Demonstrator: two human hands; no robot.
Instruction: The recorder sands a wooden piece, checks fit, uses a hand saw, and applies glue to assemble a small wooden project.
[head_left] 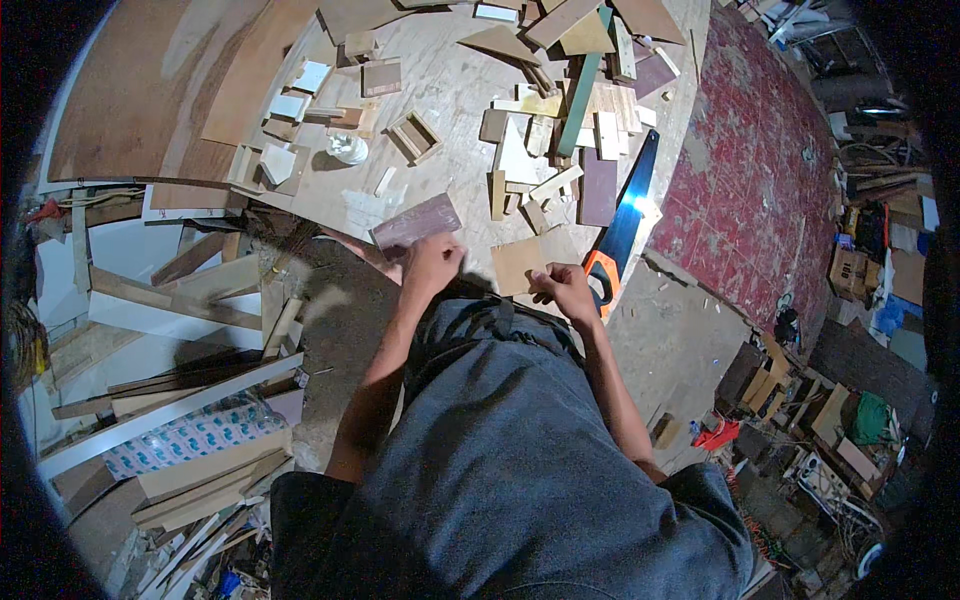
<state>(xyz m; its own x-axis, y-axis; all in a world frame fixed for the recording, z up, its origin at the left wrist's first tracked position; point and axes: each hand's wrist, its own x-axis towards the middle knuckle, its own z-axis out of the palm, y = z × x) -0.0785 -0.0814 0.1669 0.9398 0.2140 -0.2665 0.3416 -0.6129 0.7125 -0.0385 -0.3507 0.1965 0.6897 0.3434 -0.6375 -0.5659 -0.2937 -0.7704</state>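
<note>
Scuffed red surface (750, 180) at right, timber pieces (175, 302) piled at left, perhaps green cloth (872, 418) farther right.

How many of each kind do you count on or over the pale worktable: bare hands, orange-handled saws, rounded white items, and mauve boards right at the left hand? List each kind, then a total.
Hands (left, right): 2
Orange-handled saw: 1
Rounded white item: 1
Mauve board right at the left hand: 1
Total: 5

Dark grey shirt (530, 450), loose, creased. Short sleeves (705, 510), left one near-black. Forearms (620, 400), left hand (431, 263) and right hand (568, 290) bare. Darker bunched cloth (490, 322) at waist.
</note>
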